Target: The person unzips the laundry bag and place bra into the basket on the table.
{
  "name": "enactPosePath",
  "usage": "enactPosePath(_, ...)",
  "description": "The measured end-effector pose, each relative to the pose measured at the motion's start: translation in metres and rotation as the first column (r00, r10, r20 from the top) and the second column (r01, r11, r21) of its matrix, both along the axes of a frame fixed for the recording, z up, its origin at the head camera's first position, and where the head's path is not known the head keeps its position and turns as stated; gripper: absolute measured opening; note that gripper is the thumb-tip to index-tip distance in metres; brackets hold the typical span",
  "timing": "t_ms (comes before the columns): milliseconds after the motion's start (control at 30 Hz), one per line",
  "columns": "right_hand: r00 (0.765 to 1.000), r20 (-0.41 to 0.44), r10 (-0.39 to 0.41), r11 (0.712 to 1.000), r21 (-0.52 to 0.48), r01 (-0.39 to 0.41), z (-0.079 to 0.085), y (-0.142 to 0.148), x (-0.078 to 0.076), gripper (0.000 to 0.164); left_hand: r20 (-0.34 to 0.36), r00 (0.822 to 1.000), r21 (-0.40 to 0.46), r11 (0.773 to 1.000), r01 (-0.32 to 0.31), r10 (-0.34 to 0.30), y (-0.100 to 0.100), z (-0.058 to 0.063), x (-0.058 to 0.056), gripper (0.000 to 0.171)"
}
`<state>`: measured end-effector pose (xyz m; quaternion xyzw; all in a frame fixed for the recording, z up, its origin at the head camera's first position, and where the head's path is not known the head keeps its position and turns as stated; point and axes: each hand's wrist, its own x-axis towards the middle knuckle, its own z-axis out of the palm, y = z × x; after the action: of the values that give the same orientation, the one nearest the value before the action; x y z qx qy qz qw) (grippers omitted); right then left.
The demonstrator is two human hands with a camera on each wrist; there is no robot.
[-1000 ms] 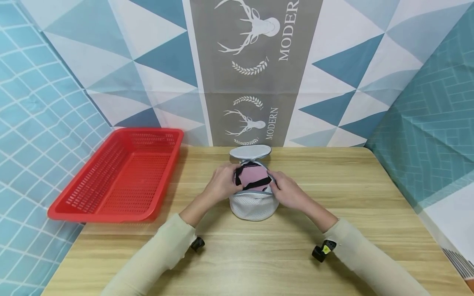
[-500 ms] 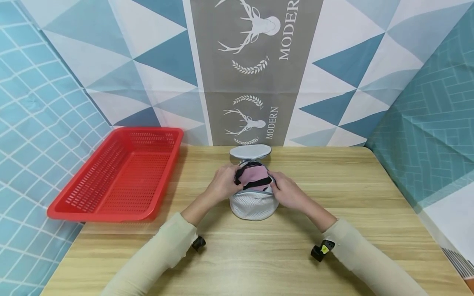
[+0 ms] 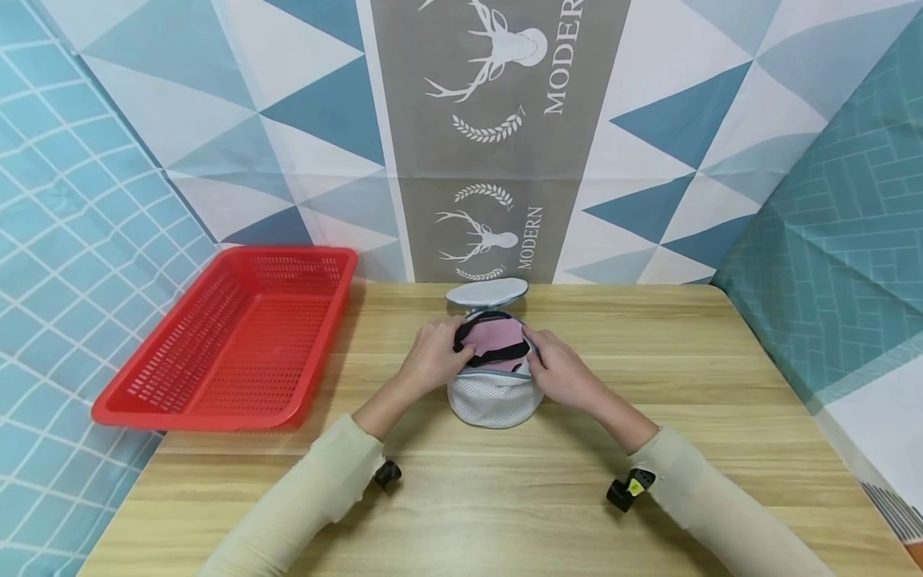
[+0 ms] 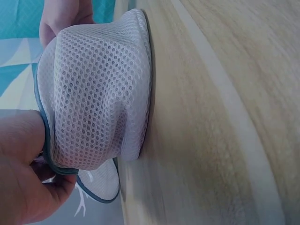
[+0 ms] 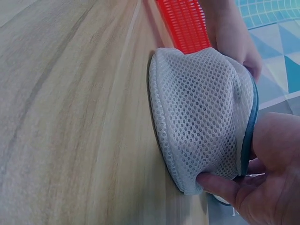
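A white mesh laundry bag with a grey-blue trimmed rim stands on the table, its round lid flipped back behind it. In the opening lies a folded pink cloth item with black bands; its exact kind cannot be told. My left hand grips the left side of the rim, its thumb lying over the edge of the pink cloth. On the right side, my right hand holds the rim between thumb and fingers. The wrist views show the bag's mesh wall bulging and creased; some fingertips are hidden inside.
A red plastic basket with slotted walls stands on the left of the wooden table. Patterned cloth hangs rise behind the table and along both sides.
My left thumb has shifted inward onto the pink cloth, and the black band near it has moved slightly. My right hand and the bag stay nearly where they were.
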<state>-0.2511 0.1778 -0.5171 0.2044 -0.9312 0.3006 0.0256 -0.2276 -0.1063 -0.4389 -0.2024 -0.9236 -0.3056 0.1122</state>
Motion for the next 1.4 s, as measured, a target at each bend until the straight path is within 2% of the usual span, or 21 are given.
enactPosePath(33, 1.0, 0.0, 0.0, 1.0, 0.0, 0.0, 0.0, 0.0, 0.0, 0.062, 0.004, 1.0, 0.003, 1.0, -0.004, 0.004, 0.001, 0.004, 0.002, 0.02)
enactPosePath(67, 1.0, -0.001, 0.001, 1.0, 0.001, -0.001, 0.0, 0.001, -0.001, 0.062, 0.017, 1.0, -0.001, 1.0, -0.02, 0.02, 0.005, 0.014, 0.009, 0.02)
enactPosePath(133, 1.0, 0.0, 0.002, 1.0, 0.001, -0.002, -0.001, 0.002, -0.002, 0.062, 0.011, 1.0, 0.014, 1.0, -0.024, 0.024, 0.003, 0.013, 0.007, 0.023)
enactPosePath(200, 1.0, -0.005, 0.003, 1.0, 0.006, -0.003, -0.002, 0.003, -0.004, 0.062, -0.013, 1.0, 0.03, 0.999, -0.021, 0.022, -0.002, 0.0, -0.003, 0.026)
enactPosePath(300, 1.0, -0.016, 0.004, 1.0, 0.009, -0.004, -0.004, 0.005, -0.006, 0.063, -0.051, 0.998, 0.068, 0.997, -0.025, 0.029, -0.011, -0.032, -0.027, 0.029)
enactPosePath(367, 1.0, -0.022, 0.005, 1.0, 0.008, -0.005, -0.006, 0.006, -0.007, 0.063, -0.076, 0.996, 0.086, 0.996, -0.031, 0.037, -0.016, -0.048, -0.038, 0.029)
enactPosePath(433, 1.0, -0.025, 0.006, 1.0, 0.004, -0.006, -0.006, 0.007, -0.008, 0.063, -0.084, 0.995, 0.113, 0.993, -0.042, 0.052, -0.018, -0.048, -0.037, 0.028)
enactPosePath(500, 1.0, -0.026, 0.007, 1.0, 0.0, -0.007, -0.007, 0.008, -0.008, 0.063, -0.071, 0.996, 0.132, 0.99, -0.048, 0.058, -0.019, -0.034, -0.026, 0.026)
enactPosePath(600, 1.0, -0.02, 0.007, 1.0, -0.003, -0.007, -0.007, 0.009, -0.008, 0.063, -0.029, 0.996, 0.16, 0.984, -0.083, 0.089, -0.018, -0.005, -0.004, 0.025)
enactPosePath(667, 1.0, -0.014, 0.008, 1.0, -0.004, -0.008, -0.007, 0.009, -0.008, 0.062, 0.004, 0.993, 0.16, 0.98, -0.117, 0.118, -0.017, 0.009, 0.006, 0.025)
enactPosePath(733, 1.0, -0.005, 0.009, 1.0, -0.009, -0.009, -0.007, 0.009, -0.008, 0.062, 0.015, 0.99, 0.152, 0.978, -0.14, 0.139, -0.017, 0.016, 0.011, 0.026)
enactPosePath(800, 1.0, -0.005, 0.012, 1.0, -0.007, -0.012, -0.007, 0.008, -0.008, 0.062, 0.017, 0.991, 0.15, 0.979, -0.136, 0.135, -0.017, 0.017, 0.01, 0.03)
enactPosePath(833, 1.0, -0.003, 0.012, 1.0, -0.01, -0.012, -0.008, 0.008, -0.009, 0.063, -0.005, 0.993, 0.165, 0.98, -0.113, 0.115, -0.022, 0.004, 0.001, 0.033)
enactPosePath(933, 1.0, 0.006, 0.016, 1.0, -0.01, -0.016, -0.005, 0.005, -0.007, 0.064, -0.004, 0.997, 0.155, 0.985, -0.08, 0.082, -0.022, 0.003, -0.002, 0.044)
enactPosePath(1033, 1.0, 0.021, 0.015, 1.0, -0.016, -0.015, 0.001, 0.002, -0.002, 0.065, 0.017, 0.997, 0.121, 0.99, -0.074, 0.072, -0.021, 0.005, -0.002, 0.049)
enactPosePath(1067, 1.0, 0.023, 0.014, 1.0, -0.016, -0.014, 0.004, 0.001, 0.001, 0.065, 0.042, 0.996, 0.093, 0.992, -0.086, 0.082, -0.015, 0.018, 0.007, 0.048)
enactPosePath(1133, 0.999, 0.028, 0.031, 0.999, -0.035, -0.03, 0.017, -0.002, 0.01, 0.064, 0.056, 0.995, 0.081, 0.993, -0.086, 0.081, -0.014, 0.02, 0.008, 0.047)
enactPosePath(1233, 0.999, 0.027, 0.028, 0.998, -0.055, -0.027, 0.022, -0.004, 0.013, 0.061, 0.066, 0.994, 0.073, 0.993, -0.097, 0.092, -0.014, 0.02, 0.009, 0.043)
enactPosePath(1300, 0.999, 0.035, 0.019, 0.998, -0.063, -0.017, 0.021, -0.004, 0.011, 0.056, 0.069, 0.993, 0.072, 0.992, -0.104, 0.099, -0.014, 0.02, 0.01, 0.04)
enactPosePath(1400, 0.999, 0.036, -0.019, 0.999, -0.045, 0.021, 0.004, -0.001, -0.002, 0.054, 0.073, 0.991, 0.068, 0.991, -0.114, 0.109, -0.014, 0.019, 0.01, 0.038)
